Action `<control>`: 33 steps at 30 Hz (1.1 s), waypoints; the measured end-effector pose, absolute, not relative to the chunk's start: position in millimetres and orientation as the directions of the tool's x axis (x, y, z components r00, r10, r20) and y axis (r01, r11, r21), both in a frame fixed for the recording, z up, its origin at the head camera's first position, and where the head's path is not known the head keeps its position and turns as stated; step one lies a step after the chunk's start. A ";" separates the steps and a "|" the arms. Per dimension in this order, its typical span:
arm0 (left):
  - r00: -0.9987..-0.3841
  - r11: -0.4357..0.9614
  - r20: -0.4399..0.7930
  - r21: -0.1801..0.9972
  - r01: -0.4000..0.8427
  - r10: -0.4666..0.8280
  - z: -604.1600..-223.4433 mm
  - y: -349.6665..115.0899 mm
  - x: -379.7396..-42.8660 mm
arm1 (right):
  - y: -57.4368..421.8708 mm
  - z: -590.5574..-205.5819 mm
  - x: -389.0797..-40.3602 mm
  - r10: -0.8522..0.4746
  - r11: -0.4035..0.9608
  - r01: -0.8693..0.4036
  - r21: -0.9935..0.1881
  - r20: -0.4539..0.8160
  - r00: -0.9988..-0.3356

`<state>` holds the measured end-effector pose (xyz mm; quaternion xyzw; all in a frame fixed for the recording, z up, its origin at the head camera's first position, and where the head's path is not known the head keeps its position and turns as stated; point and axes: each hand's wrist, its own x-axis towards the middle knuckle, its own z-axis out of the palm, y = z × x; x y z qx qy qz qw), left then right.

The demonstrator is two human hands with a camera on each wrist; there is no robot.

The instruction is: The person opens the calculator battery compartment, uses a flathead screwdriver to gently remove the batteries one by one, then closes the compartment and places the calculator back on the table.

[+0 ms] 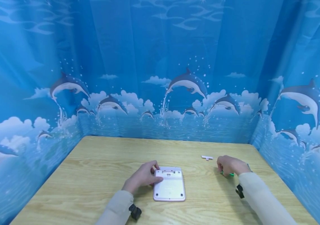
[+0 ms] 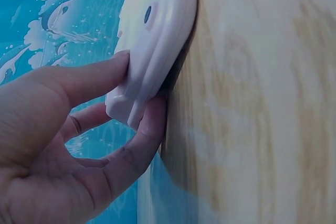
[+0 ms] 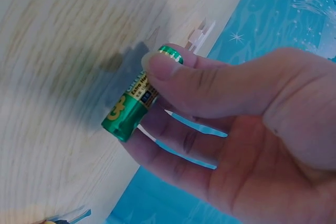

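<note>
A pale pink-white calculator-like device (image 1: 169, 187) lies with its back up on the table, its battery slot uncovered near the far edge. My left hand (image 1: 143, 176) grips its left side; the left wrist view shows the thumb on the device's back (image 2: 157, 30) and a finger under its rim. To the right, my right hand (image 1: 231, 165) holds a green and gold battery (image 3: 128, 108) between thumb and fingers, just above the table. Beyond that hand lies a small white battery cover (image 1: 207, 157), which also appears behind the fingers in the right wrist view.
The wooden table (image 1: 106, 162) reaches back to a blue dolphin-print curtain (image 1: 160, 62), which also encloses the left and right sides. A small dark and yellow thing (image 3: 58, 220) shows at the lower edge of the right wrist view, too cut off to identify.
</note>
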<state>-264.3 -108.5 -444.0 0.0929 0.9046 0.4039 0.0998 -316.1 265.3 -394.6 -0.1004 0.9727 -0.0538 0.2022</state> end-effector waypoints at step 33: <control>-0.956 0.670 -0.087 0.731 0.129 0.279 -440.5 -109.2 -262.3 | 281.3 -398.2 -316.1 -0.205 0.976 -0.159 -0.149 -0.379 -0.902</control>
